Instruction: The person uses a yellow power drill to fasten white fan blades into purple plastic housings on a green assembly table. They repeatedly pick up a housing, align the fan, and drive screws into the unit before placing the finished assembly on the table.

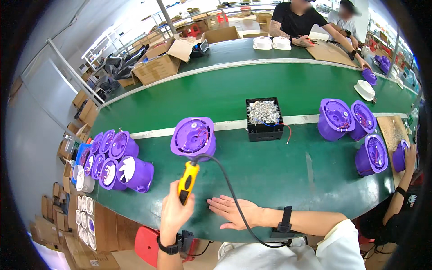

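Note:
My left hand is wrapped round a yellow and black corded electric screwdriver. Its black cord leaves the far end and loops over my right forearm side toward my lap; the bit is hidden. Just beyond the tool, a purple plastic housing stands with its open face up, a red wire inside. My right hand lies flat on the green table, fingers spread, holding nothing. Farther back is a black box full of small metal screws, with red and blue wires over its edge.
Several purple housings cluster at the left, some with white pieces. More purple housings stand at the right, near a co-worker's hand. A green belt runs across, with cardboard boxes and two people beyond. A red stool is below left.

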`<action>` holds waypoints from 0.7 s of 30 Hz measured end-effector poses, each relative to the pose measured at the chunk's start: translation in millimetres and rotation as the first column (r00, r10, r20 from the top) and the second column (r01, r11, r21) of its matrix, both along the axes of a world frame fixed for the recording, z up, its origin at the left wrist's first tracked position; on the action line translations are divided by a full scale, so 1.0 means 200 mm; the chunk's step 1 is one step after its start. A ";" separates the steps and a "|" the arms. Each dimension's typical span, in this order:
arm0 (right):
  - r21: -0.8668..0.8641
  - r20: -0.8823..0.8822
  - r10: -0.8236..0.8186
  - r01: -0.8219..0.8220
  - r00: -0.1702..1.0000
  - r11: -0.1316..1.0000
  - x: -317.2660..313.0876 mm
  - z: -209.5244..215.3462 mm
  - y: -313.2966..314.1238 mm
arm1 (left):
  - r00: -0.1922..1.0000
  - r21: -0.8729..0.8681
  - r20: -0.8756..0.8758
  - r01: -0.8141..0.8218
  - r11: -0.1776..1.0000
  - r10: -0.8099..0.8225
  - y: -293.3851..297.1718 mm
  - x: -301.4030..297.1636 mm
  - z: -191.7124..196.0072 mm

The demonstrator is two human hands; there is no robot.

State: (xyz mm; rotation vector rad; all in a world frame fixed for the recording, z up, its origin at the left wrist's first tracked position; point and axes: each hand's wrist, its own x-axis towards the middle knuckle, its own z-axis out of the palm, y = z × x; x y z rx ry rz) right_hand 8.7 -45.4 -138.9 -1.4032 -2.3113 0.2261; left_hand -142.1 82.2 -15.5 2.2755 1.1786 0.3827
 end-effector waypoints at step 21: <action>-0.266 -0.591 -0.177 0.017 0.787 0.964 0.14 0.38 -0.71 | 0.921 0.441 -0.283 0.372 0.817 -0.267 0.04 0.33 -0.43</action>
